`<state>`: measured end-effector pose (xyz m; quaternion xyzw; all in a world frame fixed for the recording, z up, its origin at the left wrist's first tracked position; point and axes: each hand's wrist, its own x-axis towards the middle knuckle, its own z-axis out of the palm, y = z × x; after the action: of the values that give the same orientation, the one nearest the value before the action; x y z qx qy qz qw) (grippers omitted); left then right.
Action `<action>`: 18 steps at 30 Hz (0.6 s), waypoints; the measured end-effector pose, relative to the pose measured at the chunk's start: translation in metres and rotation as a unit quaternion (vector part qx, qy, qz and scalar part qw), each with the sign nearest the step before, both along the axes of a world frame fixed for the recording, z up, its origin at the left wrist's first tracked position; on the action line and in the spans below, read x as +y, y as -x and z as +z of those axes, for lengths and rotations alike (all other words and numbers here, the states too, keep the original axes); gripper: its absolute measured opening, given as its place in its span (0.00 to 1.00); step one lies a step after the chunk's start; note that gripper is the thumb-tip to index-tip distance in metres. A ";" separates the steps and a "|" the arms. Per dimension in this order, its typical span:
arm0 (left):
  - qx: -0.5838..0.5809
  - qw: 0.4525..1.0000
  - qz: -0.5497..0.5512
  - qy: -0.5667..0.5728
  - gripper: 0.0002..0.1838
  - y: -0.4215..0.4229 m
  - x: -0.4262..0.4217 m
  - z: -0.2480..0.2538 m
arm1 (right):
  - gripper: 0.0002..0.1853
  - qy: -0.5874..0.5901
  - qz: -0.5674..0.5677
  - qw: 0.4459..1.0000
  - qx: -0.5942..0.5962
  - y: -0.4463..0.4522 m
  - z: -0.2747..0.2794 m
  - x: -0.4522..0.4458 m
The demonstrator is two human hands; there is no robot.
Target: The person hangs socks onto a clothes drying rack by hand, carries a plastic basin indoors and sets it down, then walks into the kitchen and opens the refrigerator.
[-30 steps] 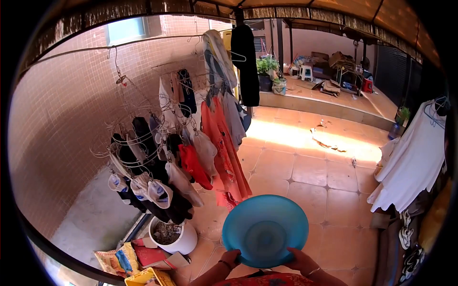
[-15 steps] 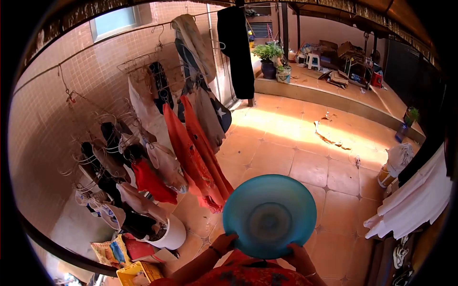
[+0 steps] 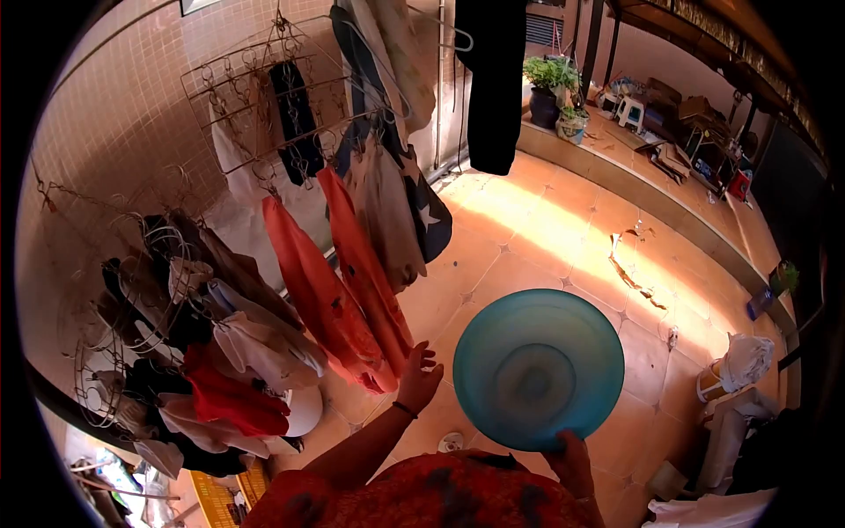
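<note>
Some floor (image 3: 446, 410) separates left hand (image 3: 420, 383) (fingers spread beside red garment (image 3: 305, 286)) from basin (image 3: 539, 374); right hand (image 3: 570, 462) grips rim, inner bottom visible.

Your blue-green basin (image 3: 539, 378) was round, tilted, open side facing you, rim gripped by your right hand (image 3: 570, 458). The coral garment (image 3: 333, 304), dark-patterned, hung left of it, lower end just beside your left hand (image 3: 421, 380).

1. Tiled floor (image 3: 493, 273) is extending to a raised ledge (image 3: 585, 161).
2. White pot (image 3: 304, 412) is standing at left, partly hidden.
3. Bin (image 3: 709, 384) is standing at right, bearing a white bag (image 3: 748, 358).
4. Brown scraps (image 3: 626, 277) are lying mid-floor.
5. Ledge is carrying plant pots (image 3: 543, 107), a stool (image 3: 630, 112), cardboard (image 3: 672, 162).
</note>
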<state>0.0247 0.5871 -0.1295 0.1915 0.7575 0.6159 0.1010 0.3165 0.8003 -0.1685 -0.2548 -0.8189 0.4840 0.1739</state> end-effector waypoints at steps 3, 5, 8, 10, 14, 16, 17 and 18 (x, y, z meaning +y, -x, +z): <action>0.029 0.999 0.039 -0.004 0.32 0.029 0.029 0.034 | 0.22 0.284 -0.078 0.951 0.094 0.024 0.004 0.013; 0.062 0.996 0.065 0.006 0.33 0.043 0.043 0.047 | 0.19 0.432 -0.116 0.886 0.122 0.045 0.037 0.013; 0.125 0.986 0.104 0.031 0.33 0.062 0.053 0.052 | 0.16 0.598 -0.117 0.779 0.144 0.075 0.066 0.031; 0.124 0.982 0.142 0.030 0.33 0.066 0.049 0.048 | 0.23 -0.051 0.149 0.985 -0.071 0.072 0.060 0.058; 0.181 0.950 0.247 0.059 0.28 0.050 0.034 0.063 | 0.26 0.679 -0.079 0.722 0.106 0.110 0.082 0.077; 0.260 0.915 0.294 0.096 0.23 0.040 0.021 0.067 | 0.27 0.663 -0.049 0.742 0.083 0.118 0.078 0.092; 0.261 0.911 0.303 0.097 0.23 0.032 0.012 0.065 | 0.27 0.660 -0.039 0.747 0.074 0.121 0.077 0.099; 0.248 0.911 0.316 0.093 0.22 0.024 0.002 0.063 | 0.27 0.656 -0.031 0.751 0.065 0.124 0.074 0.106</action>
<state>0.0007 0.5892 -0.0664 0.0785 0.8329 0.4753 -0.2723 0.1930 0.9061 -0.0941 -0.2996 -0.2786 0.9119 0.0322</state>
